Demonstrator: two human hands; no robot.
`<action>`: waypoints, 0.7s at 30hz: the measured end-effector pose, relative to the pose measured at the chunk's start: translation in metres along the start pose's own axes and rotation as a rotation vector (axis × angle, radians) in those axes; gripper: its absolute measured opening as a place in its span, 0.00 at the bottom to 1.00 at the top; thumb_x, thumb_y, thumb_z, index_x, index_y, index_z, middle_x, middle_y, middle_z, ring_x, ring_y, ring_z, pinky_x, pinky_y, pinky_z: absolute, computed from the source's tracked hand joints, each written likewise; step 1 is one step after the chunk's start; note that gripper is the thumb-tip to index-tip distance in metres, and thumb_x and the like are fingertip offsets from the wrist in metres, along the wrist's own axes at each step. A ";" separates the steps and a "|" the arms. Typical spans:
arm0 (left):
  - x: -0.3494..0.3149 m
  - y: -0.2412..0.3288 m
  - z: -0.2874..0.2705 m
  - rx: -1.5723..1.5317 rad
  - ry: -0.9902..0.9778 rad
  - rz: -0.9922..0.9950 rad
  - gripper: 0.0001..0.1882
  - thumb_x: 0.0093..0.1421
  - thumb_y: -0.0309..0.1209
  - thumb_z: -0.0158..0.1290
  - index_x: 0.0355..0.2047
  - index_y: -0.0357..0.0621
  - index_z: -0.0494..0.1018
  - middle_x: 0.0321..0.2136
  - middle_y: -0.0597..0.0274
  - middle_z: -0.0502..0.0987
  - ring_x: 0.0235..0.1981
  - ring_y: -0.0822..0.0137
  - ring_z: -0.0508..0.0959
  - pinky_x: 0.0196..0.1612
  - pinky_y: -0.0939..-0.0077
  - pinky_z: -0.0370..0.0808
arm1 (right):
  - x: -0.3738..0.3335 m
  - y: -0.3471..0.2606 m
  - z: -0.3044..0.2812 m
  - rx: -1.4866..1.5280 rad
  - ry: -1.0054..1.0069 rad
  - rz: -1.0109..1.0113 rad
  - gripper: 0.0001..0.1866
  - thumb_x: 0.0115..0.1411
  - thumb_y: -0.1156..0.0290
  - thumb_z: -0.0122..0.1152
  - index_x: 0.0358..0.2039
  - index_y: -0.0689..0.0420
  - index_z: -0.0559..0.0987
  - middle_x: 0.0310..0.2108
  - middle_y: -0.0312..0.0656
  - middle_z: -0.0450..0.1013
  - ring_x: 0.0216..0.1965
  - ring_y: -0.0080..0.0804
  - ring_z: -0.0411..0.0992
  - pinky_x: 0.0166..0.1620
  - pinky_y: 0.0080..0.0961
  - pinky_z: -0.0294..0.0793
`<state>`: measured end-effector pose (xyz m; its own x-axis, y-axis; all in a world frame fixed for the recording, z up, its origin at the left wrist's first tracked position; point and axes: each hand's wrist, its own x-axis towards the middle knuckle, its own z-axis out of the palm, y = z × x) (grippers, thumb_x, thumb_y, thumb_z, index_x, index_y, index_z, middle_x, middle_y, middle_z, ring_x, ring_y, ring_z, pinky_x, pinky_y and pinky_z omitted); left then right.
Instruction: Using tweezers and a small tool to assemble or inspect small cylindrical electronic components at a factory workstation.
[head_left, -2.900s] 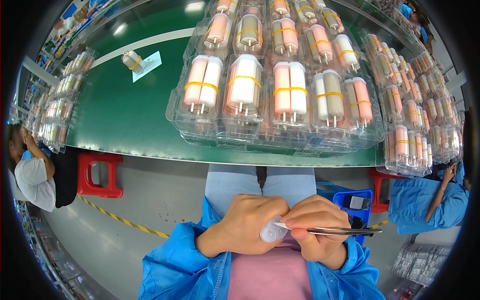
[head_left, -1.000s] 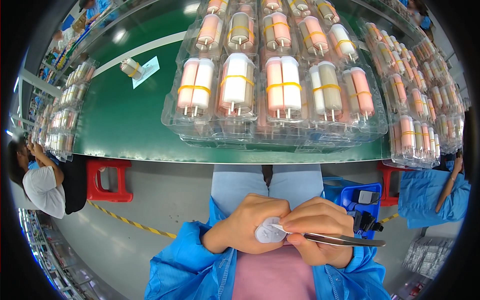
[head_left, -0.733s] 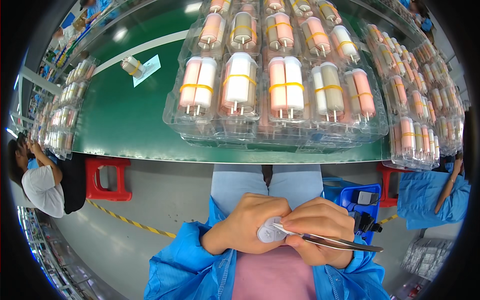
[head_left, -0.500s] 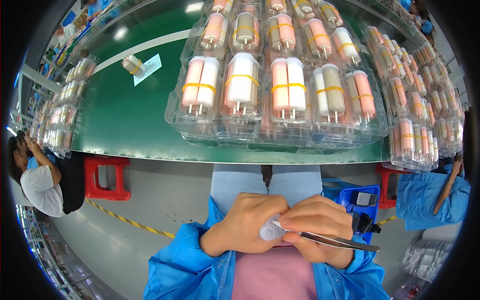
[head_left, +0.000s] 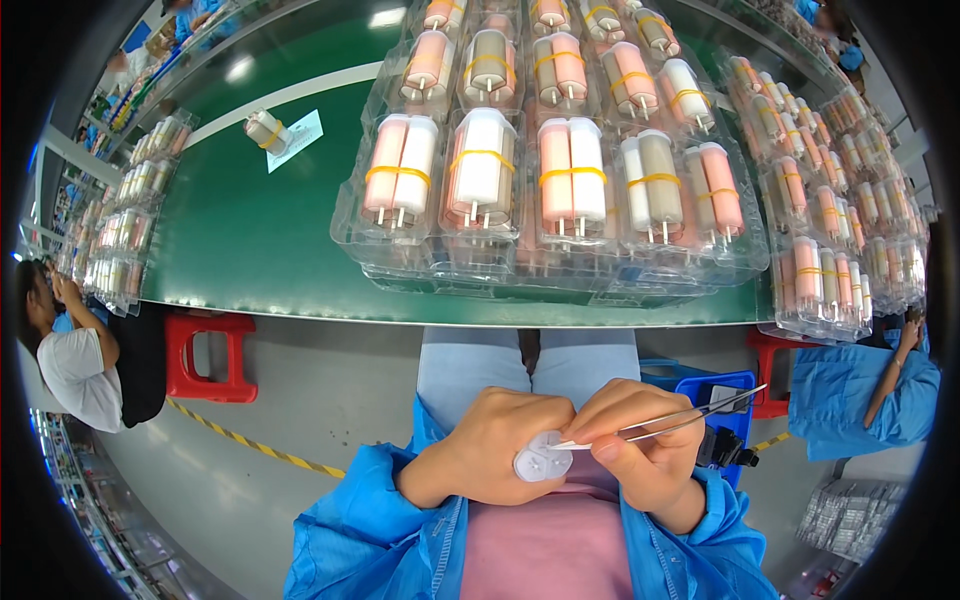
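Note:
My left hand (head_left: 490, 440) is closed round a bundle of small cylinders, most of it hidden by the fingers. Only the pale, translucent round end caps (head_left: 538, 462) of the bundle show, facing up. In my right hand (head_left: 640, 440) a pair of metal tweezers (head_left: 706, 408) is pinched between thumb and fingers, slanting up to the right. A thin white piece (head_left: 568, 446) sticks out from the right fingertips and meets the end caps; whether the tweezers grip it cannot be made out. Both hands are close together over my lap.
On the green table (head_left: 250, 240), clear plastic trays (head_left: 350, 235) hold banded pink, white and grey cylinders. Another bundle (head_left: 266, 130) lies by a paper slip (head_left: 297, 138). A blue bin (head_left: 735, 385) stands beside my right leg. People sit at left (head_left: 80, 365) and right (head_left: 845, 390).
The tweezers have swung from slanting down to the right to slanting up to the right. My right hand has turned with them, and more of the bundle's end caps now shows.

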<state>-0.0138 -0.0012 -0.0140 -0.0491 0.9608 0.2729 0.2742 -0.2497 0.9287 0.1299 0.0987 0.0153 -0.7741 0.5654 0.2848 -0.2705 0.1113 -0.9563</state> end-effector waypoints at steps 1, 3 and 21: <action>0.000 0.000 0.000 -0.004 -0.002 -0.002 0.12 0.41 0.25 0.59 0.25 0.43 0.68 0.17 0.58 0.70 0.18 0.54 0.73 0.20 0.66 0.67 | -0.001 -0.001 0.001 0.023 0.012 0.016 0.06 0.49 0.82 0.63 0.30 0.65 0.80 0.26 0.45 0.76 0.25 0.30 0.73 0.28 0.21 0.71; -0.001 0.001 0.000 -0.013 -0.005 -0.005 0.11 0.41 0.25 0.58 0.25 0.42 0.68 0.17 0.58 0.70 0.18 0.54 0.73 0.20 0.66 0.67 | -0.001 -0.002 0.002 -0.034 0.010 -0.031 0.06 0.49 0.81 0.63 0.30 0.65 0.80 0.26 0.45 0.76 0.25 0.30 0.73 0.28 0.21 0.72; -0.010 0.013 0.006 0.046 -0.016 -0.006 0.09 0.41 0.25 0.57 0.24 0.43 0.68 0.16 0.58 0.70 0.18 0.54 0.72 0.20 0.65 0.67 | -0.010 -0.006 0.003 -0.121 -0.045 -0.108 0.05 0.48 0.83 0.62 0.28 0.65 0.79 0.24 0.46 0.75 0.24 0.32 0.73 0.28 0.22 0.71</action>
<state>-0.0042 -0.0131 -0.0060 -0.0359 0.9642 0.2626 0.3178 -0.2381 0.9178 0.1378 0.0901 0.0184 -0.7697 0.5083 0.3863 -0.2844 0.2687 -0.9203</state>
